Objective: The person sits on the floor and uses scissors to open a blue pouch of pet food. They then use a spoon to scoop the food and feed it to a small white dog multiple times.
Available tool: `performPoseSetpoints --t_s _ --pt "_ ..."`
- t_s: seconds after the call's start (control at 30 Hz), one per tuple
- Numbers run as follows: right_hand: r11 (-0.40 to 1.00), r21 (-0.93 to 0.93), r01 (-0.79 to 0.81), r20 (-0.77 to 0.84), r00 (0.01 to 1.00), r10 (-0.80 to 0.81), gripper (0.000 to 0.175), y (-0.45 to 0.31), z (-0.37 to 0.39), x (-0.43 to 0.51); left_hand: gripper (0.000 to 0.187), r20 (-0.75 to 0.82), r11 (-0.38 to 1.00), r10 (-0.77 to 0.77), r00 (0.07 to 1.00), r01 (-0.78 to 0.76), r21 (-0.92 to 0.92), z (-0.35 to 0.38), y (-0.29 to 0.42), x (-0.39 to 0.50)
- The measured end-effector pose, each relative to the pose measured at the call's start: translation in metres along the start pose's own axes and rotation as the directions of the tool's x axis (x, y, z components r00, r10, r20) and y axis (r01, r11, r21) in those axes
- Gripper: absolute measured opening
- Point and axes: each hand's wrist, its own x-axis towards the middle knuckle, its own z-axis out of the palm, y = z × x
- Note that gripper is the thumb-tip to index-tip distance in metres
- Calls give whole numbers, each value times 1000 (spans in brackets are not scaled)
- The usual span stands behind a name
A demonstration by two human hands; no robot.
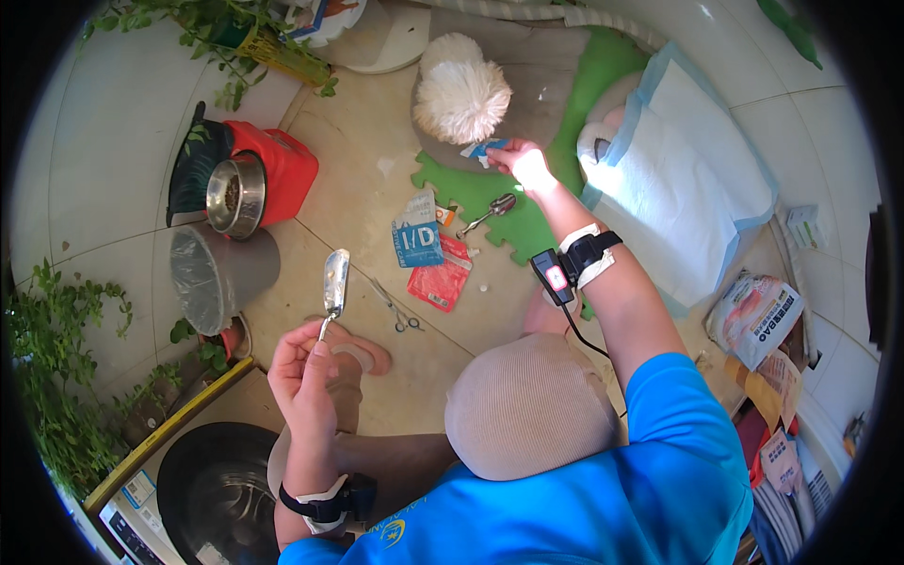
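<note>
My left hand (305, 385) holds a metal spoon (337, 279) by its handle, bowl end pointing away from me. The bowl has a shiny surface with a small pale spot. In my right hand (519, 159), pinched at the fingertips, is a small blue and white packet (483, 150). A fluffy white dog (462, 99) is right beside the packet, its face hidden from this angle. Between my hands a second metal spoon (502, 204) lies across the mat's edge. Nearby, a blue and grey pouch (418, 240) overlaps a red spouted pouch (439, 281). Scissors (397, 308) rest on the tiles.
A steel bowl of kibble (236, 194) sits in a red pet feeder (293, 173), above a lined waste bin (247, 268). At right, an absorbent pad (685, 183) overlaps the green foam mat (600, 63). Leafy plants (63, 381) and a front-loading washing machine (219, 487) border the left.
</note>
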Motion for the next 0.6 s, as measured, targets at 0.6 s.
performPoseSetpoints --t_s 0.6 --pt "1000 2 28 -43 999 -28 15 -10 10 1 17 45 998 -46 998 48 -49 -1 -6 1"
